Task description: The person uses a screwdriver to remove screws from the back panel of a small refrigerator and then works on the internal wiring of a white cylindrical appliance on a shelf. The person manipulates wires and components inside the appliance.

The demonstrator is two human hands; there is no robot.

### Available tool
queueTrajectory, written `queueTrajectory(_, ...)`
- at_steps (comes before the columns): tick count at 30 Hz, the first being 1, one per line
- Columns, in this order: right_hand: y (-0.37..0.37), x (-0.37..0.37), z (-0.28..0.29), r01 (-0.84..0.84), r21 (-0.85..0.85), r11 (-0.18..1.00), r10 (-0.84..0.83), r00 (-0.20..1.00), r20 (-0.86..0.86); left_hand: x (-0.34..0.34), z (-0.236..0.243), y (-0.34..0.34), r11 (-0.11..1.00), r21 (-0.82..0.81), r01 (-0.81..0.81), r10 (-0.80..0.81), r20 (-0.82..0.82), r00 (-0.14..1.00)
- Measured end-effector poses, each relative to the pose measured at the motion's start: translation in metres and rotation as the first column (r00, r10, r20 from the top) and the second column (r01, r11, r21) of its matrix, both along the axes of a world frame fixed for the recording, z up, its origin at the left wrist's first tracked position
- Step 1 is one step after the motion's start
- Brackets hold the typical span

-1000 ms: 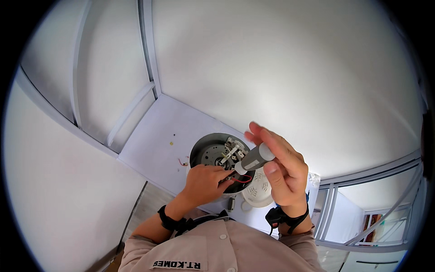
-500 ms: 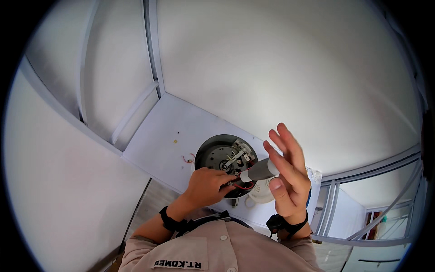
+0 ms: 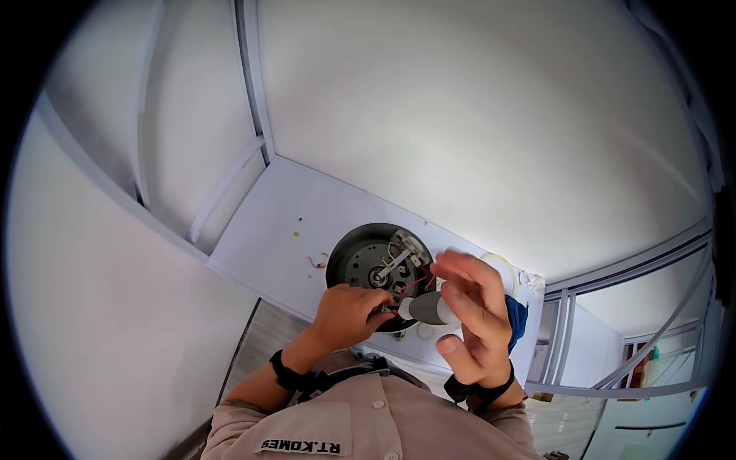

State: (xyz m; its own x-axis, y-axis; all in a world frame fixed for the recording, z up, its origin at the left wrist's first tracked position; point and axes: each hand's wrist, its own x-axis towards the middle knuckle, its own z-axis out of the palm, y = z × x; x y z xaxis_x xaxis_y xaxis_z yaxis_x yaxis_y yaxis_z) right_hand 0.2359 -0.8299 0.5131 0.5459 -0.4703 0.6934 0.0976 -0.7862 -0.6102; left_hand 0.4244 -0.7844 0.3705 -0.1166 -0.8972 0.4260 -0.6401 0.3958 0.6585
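On the table sits a round dark metal appliance housing (image 3: 349,253), open at the top, with a pale lever (image 3: 395,266) and red wires (image 3: 420,284) inside. My left hand (image 3: 343,316) pinches at the housing's near rim, around a screwdriver's tip; whatever small part its fingers hold is mostly hidden. The screwdriver (image 3: 425,308), with a grey and white handle, lies nearly level and points left at those fingers. Behind its handle, my right hand (image 3: 483,314) is open, fingers apart and curved, the palm side by the handle's end.
To the housing's left, on the white table (image 3: 261,222), lie a short coloured wire (image 3: 317,263), a small yellow piece (image 3: 296,234) and a dark speck. A blue item (image 3: 518,318) and a white round piece (image 3: 502,268) are partly behind my right hand. White walls border the table.
My right hand has come lower and its fingers have curled somewhat. The screwdriver has tilted down to nearly level. My left hand stays pinched at the rim.
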Motion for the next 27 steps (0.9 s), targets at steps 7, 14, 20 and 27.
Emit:
queueTrajectory(7,-0.002,-0.008,-0.014,-0.131,-0.06,0.99,0.131,0.991,-0.013,0.004,-0.003,0.008,0.999,-0.049,0.023,-0.023,0.008,1.0)
queueTrajectory(14,0.017,0.009,0.0,-0.005,-0.006,1.0,0.005,0.999,0.044,0.009,-0.007,0.01,0.996,-0.063,0.062,-0.062,0.012,0.998)
queueTrajectory(20,0.035,0.012,0.01,0.114,-0.016,0.993,-0.115,0.991,-0.065,0.016,-0.009,0.005,0.991,-0.095,0.094,-0.091,0.03,0.995)
queueTrajectory(27,0.047,0.009,-0.014,0.394,-0.21,0.895,-0.401,0.916,0.011,0.022,-0.012,0.001,0.977,-0.094,0.191,-0.189,0.026,0.982)
